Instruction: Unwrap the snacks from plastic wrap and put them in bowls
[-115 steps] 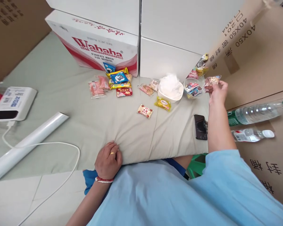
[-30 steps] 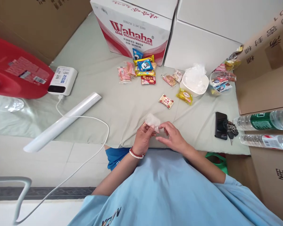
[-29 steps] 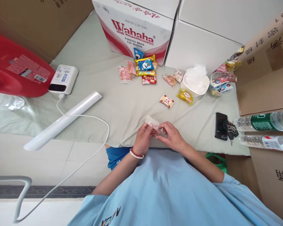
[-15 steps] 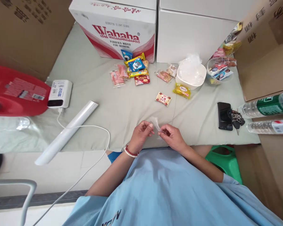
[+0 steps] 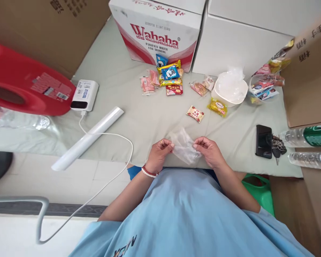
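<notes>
A thin, clear plastic bag [image 5: 185, 147] is stretched between my two hands, just above the near edge of the table. My left hand [image 5: 158, 153] pinches its left side between thumb and fingers. At the bag's right side, my right hand [image 5: 209, 150] has a similar pinch. Beyond the bag lies a small cream and red snack packet [image 5: 195, 114], flat on the cloth. A yellow snack packet [image 5: 217, 107] rests against a white bowl [image 5: 219, 97], which holds crumpled clear plastic [image 5: 232, 84].
Colourful snack packets [image 5: 171, 73] are heaped before a Wahaba-style water carton [image 5: 160, 39]. On the right are a black phone [image 5: 263, 141], keys [image 5: 278, 147] and bottles [image 5: 314, 136]. A white cable [image 5: 123, 137] crosses a silvery-white tube [image 5: 88, 139] on the left, near a red jug [image 5: 29, 82].
My right hand has moved right, away from my left. The plastic bag, bunched up before, is now spread between them. The camera view has shifted and tilted slightly.
</notes>
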Available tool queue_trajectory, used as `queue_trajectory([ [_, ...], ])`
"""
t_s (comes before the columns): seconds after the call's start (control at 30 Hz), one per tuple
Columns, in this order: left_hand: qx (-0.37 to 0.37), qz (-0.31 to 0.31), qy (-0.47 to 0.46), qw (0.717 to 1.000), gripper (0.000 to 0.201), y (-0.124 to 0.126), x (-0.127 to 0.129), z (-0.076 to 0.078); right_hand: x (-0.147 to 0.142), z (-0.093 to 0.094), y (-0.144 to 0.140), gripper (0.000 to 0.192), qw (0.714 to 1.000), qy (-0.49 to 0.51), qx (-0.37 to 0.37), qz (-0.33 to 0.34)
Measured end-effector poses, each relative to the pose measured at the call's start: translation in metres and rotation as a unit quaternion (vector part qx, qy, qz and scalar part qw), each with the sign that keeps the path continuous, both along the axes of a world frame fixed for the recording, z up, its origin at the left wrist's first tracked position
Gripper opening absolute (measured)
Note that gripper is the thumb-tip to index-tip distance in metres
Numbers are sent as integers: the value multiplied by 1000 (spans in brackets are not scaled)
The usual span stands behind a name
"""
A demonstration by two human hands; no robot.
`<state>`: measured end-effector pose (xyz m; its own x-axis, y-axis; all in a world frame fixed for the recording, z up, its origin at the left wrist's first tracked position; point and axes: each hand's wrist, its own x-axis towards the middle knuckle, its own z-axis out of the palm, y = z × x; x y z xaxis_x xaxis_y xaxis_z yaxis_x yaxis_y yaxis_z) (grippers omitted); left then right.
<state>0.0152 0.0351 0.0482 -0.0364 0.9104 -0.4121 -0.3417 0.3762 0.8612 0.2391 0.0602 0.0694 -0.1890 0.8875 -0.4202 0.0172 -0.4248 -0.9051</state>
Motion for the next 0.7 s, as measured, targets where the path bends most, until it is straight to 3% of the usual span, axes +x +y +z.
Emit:
queue_trajectory([
  [0.13,-11,10,-31,999,43,6,-9,5,3,-14,-8,39,997,-28,15,-70],
  [0.23,-12,25,-48,998,44,4,-4,1,14,-9,-14,30,971,-173,153,-66],
  [0.3,-8,33,-47,998,44,-2,5,-5,21,0,-15,25,936,-243,254,-31],
  [0.37,2,38,-43,998,45,-7,15,-10,22,8,-12,30,916,-254,307,52],
  [0.43,15,40,-37,998,45,-10,23,-13,17,12,-7,42,902,-246,312,166],
  [0.53,32,12,-16,999,44,-12,25,-9,0,8,-1,23,883,-245,305,259],
  [0.63,22,-63,22,998,56,-9,17,-2,-15,3,1,18,899,-227,308,214],
  [0.7,3,-110,60,992,52,-5,10,0,-16,3,-1,16,922,-199,292,157],
])
